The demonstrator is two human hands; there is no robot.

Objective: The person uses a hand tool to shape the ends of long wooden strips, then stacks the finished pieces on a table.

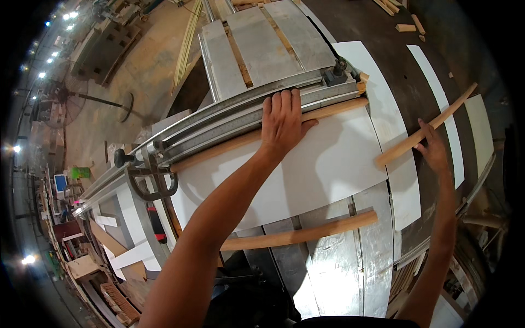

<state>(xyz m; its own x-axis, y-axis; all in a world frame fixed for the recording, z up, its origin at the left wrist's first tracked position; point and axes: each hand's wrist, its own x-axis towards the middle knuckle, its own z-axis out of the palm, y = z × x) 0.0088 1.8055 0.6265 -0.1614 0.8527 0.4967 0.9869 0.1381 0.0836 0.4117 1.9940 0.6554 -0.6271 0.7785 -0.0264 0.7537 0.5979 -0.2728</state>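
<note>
My left hand [281, 121] is closed over a metal fence [219, 127], its fingers hooked over the top and its thumb beside a long wooden strip [219, 148] that lies along the fence. Under that strip is a white panel [328, 158]. At the right, my right hand [433, 146] grips a second wooden strip [407, 148], fingers on its far side and thumb on the near side. This strip slants up to the right across a narrower white board [406, 191]. Nearer to me, a third wooden strip [301, 236] rests on the metal saw table [339, 273].
A black looped handle [150, 183] and a round knob [121, 158] sit at the fence's left end. Wood offcuts [406, 28] lie on the dark surface [372, 22] at the far right. A standing fan [71, 93] and stacked boards occupy the left side.
</note>
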